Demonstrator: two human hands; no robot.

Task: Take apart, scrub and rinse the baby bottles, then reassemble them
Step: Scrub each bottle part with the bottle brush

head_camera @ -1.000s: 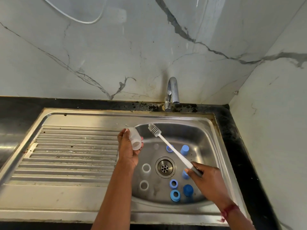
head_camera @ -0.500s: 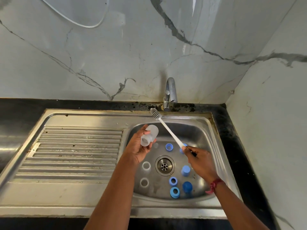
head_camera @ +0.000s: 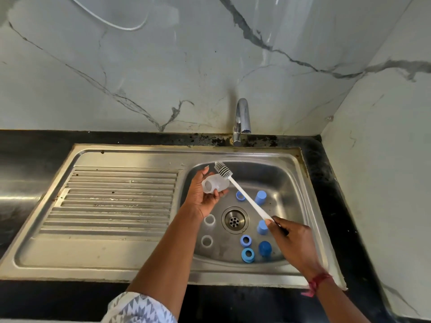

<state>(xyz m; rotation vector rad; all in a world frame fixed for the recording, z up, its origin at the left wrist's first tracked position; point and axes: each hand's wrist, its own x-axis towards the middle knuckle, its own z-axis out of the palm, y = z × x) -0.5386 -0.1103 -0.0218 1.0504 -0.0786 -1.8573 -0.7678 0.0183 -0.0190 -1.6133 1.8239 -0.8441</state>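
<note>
My left hand [head_camera: 202, 197] grips a small clear bottle body [head_camera: 213, 185] on its side over the left of the steel sink basin [head_camera: 291, 180], its mouth facing left. My right hand [head_camera: 294, 241] grips the white handle of a bottle brush [head_camera: 245, 197]; its grey bristle head [head_camera: 222, 170] lies against the far end of the bottle. On the basin floor stand two clear bottle bodies [head_camera: 209, 219], mouths up, with several blue rings [head_camera: 245, 240] and blue caps [head_camera: 260, 197] around the drain [head_camera: 234, 220].
A chrome tap [head_camera: 242, 120], not running, stands behind the basin. A ribbed steel drainboard [head_camera: 112, 201] spreads to the left. Black countertop [head_camera: 35, 145] frames the sink, with marble walls behind and to the right.
My left hand turned the bottle so its mouth faces left and moved it back a little. The brush head dropped from near the tap down against the bottle's far end.
</note>
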